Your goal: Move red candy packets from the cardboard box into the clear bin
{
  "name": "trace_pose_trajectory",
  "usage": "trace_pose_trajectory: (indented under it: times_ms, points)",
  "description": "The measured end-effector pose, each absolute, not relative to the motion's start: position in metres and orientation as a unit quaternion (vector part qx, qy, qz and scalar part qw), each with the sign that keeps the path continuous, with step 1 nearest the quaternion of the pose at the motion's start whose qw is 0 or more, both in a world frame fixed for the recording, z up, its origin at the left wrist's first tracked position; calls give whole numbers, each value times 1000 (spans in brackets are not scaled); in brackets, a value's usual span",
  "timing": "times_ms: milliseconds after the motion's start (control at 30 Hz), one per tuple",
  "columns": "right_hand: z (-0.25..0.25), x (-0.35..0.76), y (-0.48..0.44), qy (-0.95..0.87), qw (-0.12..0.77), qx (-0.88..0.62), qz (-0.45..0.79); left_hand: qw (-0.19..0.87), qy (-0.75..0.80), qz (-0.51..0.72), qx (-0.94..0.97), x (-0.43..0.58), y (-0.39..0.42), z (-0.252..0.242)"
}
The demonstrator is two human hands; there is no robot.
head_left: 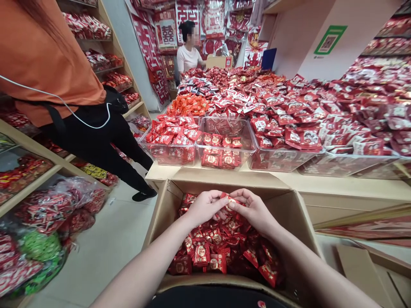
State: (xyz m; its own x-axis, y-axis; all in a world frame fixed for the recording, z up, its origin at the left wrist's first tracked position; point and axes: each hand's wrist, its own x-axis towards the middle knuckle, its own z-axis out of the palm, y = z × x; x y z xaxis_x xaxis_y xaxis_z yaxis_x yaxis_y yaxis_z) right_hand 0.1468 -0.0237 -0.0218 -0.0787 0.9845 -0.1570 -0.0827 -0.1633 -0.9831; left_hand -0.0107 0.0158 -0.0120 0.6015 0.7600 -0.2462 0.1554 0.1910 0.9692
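2 hands half-hide 1 packet.

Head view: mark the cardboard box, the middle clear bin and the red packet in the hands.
cardboard box (224, 179), head view, far flap.
middle clear bin (224, 126), head view, bare back wall.
red packet (229, 201), head view, exposed top.

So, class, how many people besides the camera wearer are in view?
2. One person in an orange top stands by the left shelves; another in a white top is behind the table's far end. Others may be hidden.
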Motion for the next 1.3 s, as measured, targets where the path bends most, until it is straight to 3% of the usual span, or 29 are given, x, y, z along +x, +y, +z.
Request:
trace_pose_trajectory:
  times_ms: [167,633,833,933,1033,1100,1167,1233,1300]
  points:
    - [-19,145,-23,-410,473,-498,600,665,401,307,550,-9,14,-14]
    - [-11,155,-18,-464,476,-519,537,653,393,364,536,-4,11,-8]
    - [-14,154,-22,-454,490,-506,545,710,392,400,426,-2,7,-8]
    - [16,167,-10,-556,462,-536,436,700,358,401,470,-5,5,-5]
    - [71,184,27,-657,445,-577,193,705,346,365,500,-5,4,-6]
    - [105,194,67,-683,390,-615,53,694,363,337,523,-4,3,-9]
    - [122,199,110,-709,271,-650,-21,665,383,322,554,-2,2,-13]
    - [120,198,150,-725,113,-679,-16,637,399,313,581,-1,1,-17]
    - [104,193,179,-732,26,-680,15,611,413,305,602,-1,1,-18]
